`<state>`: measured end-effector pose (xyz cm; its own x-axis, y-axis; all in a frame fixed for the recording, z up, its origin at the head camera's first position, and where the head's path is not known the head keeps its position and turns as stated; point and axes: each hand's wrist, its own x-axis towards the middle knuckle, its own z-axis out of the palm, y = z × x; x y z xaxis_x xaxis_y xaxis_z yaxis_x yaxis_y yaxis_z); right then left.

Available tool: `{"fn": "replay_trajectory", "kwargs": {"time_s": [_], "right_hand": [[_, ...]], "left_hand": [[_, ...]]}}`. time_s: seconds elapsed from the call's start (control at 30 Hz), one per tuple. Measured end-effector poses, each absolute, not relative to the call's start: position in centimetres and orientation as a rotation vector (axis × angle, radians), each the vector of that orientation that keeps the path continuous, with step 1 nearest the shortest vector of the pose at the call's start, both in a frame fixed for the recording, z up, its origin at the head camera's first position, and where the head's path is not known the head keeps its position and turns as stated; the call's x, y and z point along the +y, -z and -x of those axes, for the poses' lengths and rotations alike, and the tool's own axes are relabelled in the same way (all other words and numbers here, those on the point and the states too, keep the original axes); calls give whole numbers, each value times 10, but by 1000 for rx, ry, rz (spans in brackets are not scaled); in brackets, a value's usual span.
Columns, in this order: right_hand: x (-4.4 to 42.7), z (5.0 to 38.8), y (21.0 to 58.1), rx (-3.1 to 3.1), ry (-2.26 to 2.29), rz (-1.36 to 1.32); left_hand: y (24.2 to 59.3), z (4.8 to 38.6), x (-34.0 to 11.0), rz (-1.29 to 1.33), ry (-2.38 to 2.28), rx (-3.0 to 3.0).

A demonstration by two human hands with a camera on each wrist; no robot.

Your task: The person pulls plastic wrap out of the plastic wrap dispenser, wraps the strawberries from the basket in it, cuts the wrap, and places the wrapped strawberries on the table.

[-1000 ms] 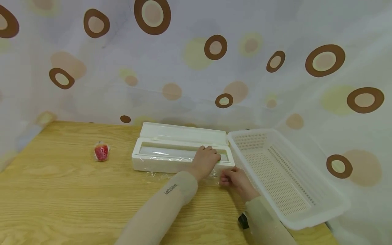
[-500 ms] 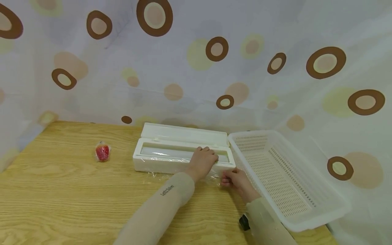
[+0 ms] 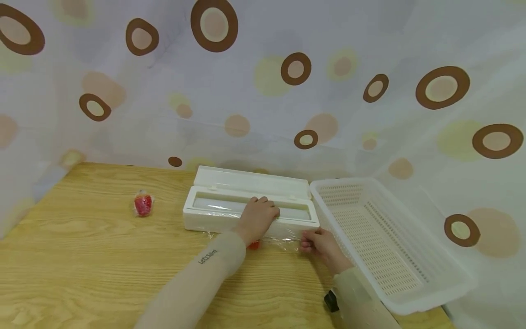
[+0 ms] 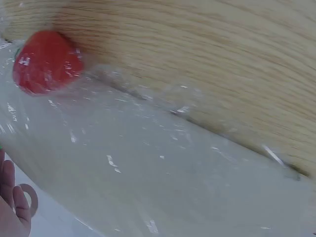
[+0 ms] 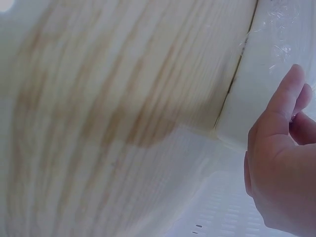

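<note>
In the head view a long white cling film box [image 3: 250, 222] lies with its lid raised, a pale roll inside. My left hand [image 3: 257, 219] lies over its front edge, fingers bent around a small green slider [image 4: 1, 145] that barely shows. My right hand [image 3: 322, 246] pinches the edge of the cling film [image 3: 283, 240] by the box's front right corner. The film hangs down the box front onto the table. Under the film, a red fruit-like thing [image 4: 47, 61] sits against the box front; in the head view my left wrist mostly hides it.
Another red fruit-like thing [image 3: 143, 204], wrapped in film, sits on the wooden table [image 3: 82, 256] at left. A white perforated basket [image 3: 431, 299] stands right of the box, close to my right forearm. A patterned sheet [image 3: 246, 91] hangs behind.
My left hand has slid left along the box's front edge, and part of the red fruit-like thing now shows by its wrist. The right hand keeps its hold on the film. The head view has shifted slightly.
</note>
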<state>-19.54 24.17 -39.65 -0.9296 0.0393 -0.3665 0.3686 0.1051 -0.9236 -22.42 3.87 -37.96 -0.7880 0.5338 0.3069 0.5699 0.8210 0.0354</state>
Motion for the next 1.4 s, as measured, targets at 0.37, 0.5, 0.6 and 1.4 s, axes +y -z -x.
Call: {"fn": "replay_trajectory", "kwargs": {"time_s": [0.37,0.5,0.6,1.4], "right_hand": [[245,195,402,2142,1907,-427],[246,196,403,2154,1902,-425],[247,195,403,2157,1910,-424],[244,198,399,2119,1929,-402]], "left_hand": [[382,221,18,828,295,-2670],[381,219,10,803,303,-2690],[381,217,5,809,318,-2678],[387,218,-35,773,388,-2576]]}}
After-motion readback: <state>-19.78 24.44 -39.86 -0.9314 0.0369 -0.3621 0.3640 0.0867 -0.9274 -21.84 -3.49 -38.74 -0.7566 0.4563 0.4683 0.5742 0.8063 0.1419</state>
